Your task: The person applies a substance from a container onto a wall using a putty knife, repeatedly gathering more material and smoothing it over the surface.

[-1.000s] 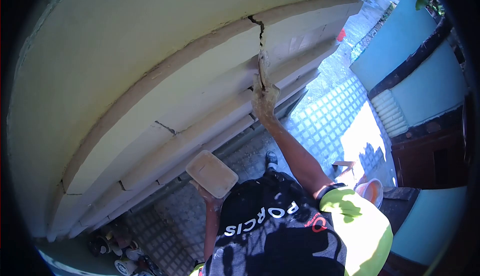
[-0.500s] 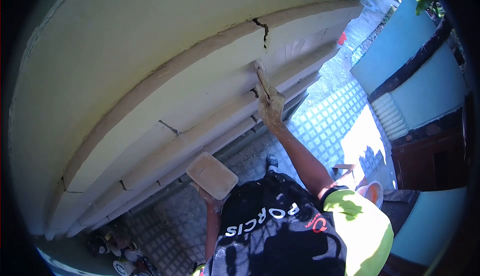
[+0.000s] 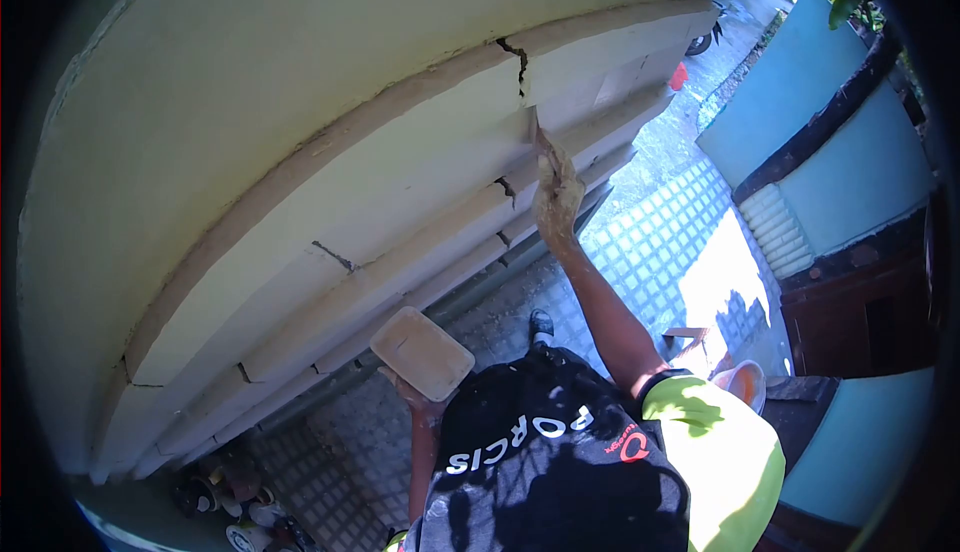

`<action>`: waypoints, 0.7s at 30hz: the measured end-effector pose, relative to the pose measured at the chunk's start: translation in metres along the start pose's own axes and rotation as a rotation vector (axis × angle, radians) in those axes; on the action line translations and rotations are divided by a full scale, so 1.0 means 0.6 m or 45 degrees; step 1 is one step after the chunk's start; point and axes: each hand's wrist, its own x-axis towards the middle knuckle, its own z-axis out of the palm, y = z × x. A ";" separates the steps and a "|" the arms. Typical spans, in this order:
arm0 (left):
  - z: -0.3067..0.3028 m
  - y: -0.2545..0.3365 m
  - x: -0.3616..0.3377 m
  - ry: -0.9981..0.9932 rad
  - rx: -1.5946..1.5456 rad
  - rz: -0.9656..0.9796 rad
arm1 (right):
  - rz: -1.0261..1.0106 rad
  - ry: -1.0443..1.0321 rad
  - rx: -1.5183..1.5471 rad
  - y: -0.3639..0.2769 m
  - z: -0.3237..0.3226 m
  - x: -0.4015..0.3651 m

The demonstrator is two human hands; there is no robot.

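Note:
My right hand (image 3: pixel 560 192), dusted with filler, is closed around a putty knife (image 3: pixel 533 124). The blade lies against the pale stepped moulding (image 3: pixel 440 152), just below a dark jagged crack (image 3: pixel 521 64). Most of the knife's handle is hidden in my fingers. Lower down, my left hand (image 3: pixel 408 390) supports a beige rectangular tub (image 3: pixel 423 353) with rounded corners, close to my chest. Its fingers are partly hidden beneath the tub. A second crack (image 3: pixel 507 190) shows in the lower ledge beside my right hand, and another crack (image 3: pixel 334 256) runs further left.
A tiled floor (image 3: pixel 640 222) stretches below the moulding. A bucket (image 3: pixel 742 385) stands at the right, near my sleeve. Pots and other clutter (image 3: pixel 245 512) sit at the lower left. Teal panels (image 3: pixel 790 102) and a brown wooden piece (image 3: pixel 860 322) border the right side.
My right hand has moved slightly right and downward, and its wrist has turned, bringing the knife's blade edge-on. My left hand and the tub have barely moved.

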 end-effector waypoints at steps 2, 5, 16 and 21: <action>-0.002 -0.002 0.001 -0.108 0.021 0.005 | 0.072 -0.224 0.029 -0.001 -0.009 -0.033; 0.003 -0.001 -0.002 0.029 0.192 0.029 | 0.158 0.195 -0.172 -0.004 -0.043 0.017; -0.007 -0.001 -0.005 0.086 0.220 0.094 | -0.049 0.003 -0.065 -0.031 -0.010 0.030; -0.008 0.008 0.001 0.095 0.117 0.081 | 0.092 0.120 -0.061 0.004 -0.048 0.035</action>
